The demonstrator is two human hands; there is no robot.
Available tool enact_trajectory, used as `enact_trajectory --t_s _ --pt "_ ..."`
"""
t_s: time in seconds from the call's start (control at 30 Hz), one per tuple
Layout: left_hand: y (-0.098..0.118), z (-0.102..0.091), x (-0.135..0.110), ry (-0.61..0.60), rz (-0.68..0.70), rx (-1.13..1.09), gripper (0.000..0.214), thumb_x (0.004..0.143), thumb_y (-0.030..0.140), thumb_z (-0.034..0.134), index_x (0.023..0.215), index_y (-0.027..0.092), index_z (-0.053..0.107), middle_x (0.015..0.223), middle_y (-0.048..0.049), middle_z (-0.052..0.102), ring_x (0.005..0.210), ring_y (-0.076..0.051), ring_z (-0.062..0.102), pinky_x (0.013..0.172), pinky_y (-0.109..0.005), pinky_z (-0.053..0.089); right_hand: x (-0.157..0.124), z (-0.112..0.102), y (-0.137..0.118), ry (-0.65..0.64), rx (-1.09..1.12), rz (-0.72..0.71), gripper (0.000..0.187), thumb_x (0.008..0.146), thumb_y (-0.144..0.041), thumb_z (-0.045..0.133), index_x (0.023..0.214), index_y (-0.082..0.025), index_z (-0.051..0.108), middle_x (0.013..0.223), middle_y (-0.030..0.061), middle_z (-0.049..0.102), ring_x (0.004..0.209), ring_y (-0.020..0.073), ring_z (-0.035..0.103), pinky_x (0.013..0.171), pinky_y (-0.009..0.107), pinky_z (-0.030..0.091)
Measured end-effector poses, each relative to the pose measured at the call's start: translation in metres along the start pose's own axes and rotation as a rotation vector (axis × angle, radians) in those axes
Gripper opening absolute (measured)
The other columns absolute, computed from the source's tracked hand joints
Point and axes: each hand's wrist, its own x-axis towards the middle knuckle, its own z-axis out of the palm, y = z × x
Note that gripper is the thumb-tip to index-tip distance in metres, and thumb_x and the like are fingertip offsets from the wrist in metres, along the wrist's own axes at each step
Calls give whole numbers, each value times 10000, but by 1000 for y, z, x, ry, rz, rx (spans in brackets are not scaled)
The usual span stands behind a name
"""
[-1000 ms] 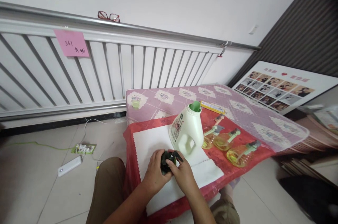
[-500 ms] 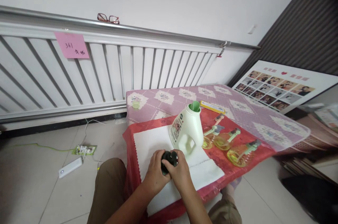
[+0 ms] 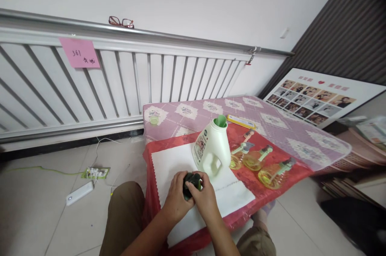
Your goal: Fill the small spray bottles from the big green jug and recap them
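My left hand (image 3: 175, 197) and my right hand (image 3: 205, 201) are both closed round a small dark green pump bottle (image 3: 190, 182), held over a white cloth (image 3: 181, 163) near the table's front edge. The right hand's fingers cover the bottle's top. Just behind stands a white detergent jug (image 3: 211, 148) with an open green spout. To its right, three clear bottles of yellow liquid (image 3: 261, 163) with pump tops lie on the red cloth (image 3: 280, 167).
The low table (image 3: 301, 135) carries a purple patterned cover, a small green cap (image 3: 154, 119) at the back left and a yellow packet (image 3: 240, 121). A radiator (image 3: 120, 83) lines the wall. A power bank (image 3: 79, 192) and cables lie on the floor at left.
The pump nozzle that stuck out to the right a second ago is now covered by my right hand. Both hands stay on the bottle in the same spot.
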Motion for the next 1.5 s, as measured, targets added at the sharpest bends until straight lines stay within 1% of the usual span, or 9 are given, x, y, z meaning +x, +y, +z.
enact_trajectory --t_s 0.23,0.4,0.5,0.6,0.7,0.93,1.1,1.2,1.5 --pt "-3 1 -1 5 -3 17 666 682 142 612 1291 204 348 1273 -118 453 1201 -267 447 1021 -460 379 -9 -3 0 -39 50 -43 422 760 -306 588 1170 -214 542 1226 82 620 1154 226 567 1022 396 420" --pt "-1 1 -1 9 18 22 650 675 122 595 1274 208 359 1254 -111 466 1189 -263 455 1020 -465 377 -3 -2 4 3 34 -23 269 730 -286 617 988 -213 592 985 47 686 950 221 639 888 372 504" --pt "-2 1 0 16 31 16 663 659 116 606 1270 211 366 1249 -113 471 1181 -274 461 1011 -472 381 -1 2 4 26 22 -7 323 665 -270 674 962 -212 559 914 31 676 862 220 646 830 375 521" --pt "-4 1 0 8 34 16 638 678 140 614 1266 207 376 1247 -118 474 1182 -280 462 1008 -476 384 -5 3 4 10 29 -24 467 682 -291 666 1118 -204 523 1103 68 649 1027 235 615 937 396 476" --pt "-3 1 -1 17 23 24 642 697 165 613 1284 203 357 1271 -124 459 1200 -283 450 1015 -482 379 -10 -1 3 -45 44 -54 460 767 -314 587 1208 -210 513 1254 80 594 1184 230 536 1045 407 390" --pt "-1 0 -2 8 9 13 676 670 121 601 1291 198 345 1271 -120 459 1200 -273 454 1027 -480 374 -3 2 0 8 20 6 256 716 -286 637 947 -205 563 870 31 679 820 220 649 793 376 525" --pt "-4 1 -2 9 10 7 661 680 134 607 1285 197 347 1273 -124 461 1207 -278 450 1032 -479 369 -5 6 1 19 20 -21 415 701 -290 651 1087 -200 526 1053 64 661 988 231 624 913 394 481" --pt "-5 2 -2 21 20 25 650 693 157 605 1287 189 344 1269 -127 462 1201 -272 454 1027 -477 375 -8 3 4 -26 22 -86 366 775 -297 576 1131 -210 554 1141 69 640 1090 217 583 984 382 434" --pt "-8 3 -3 19 11 -14 689 644 114 620 1278 190 362 1275 -124 468 1220 -287 448 1039 -495 365 1 12 3 105 -47 -16 258 686 -309 676 899 -207 573 823 19 650 786 220 621 776 386 501"
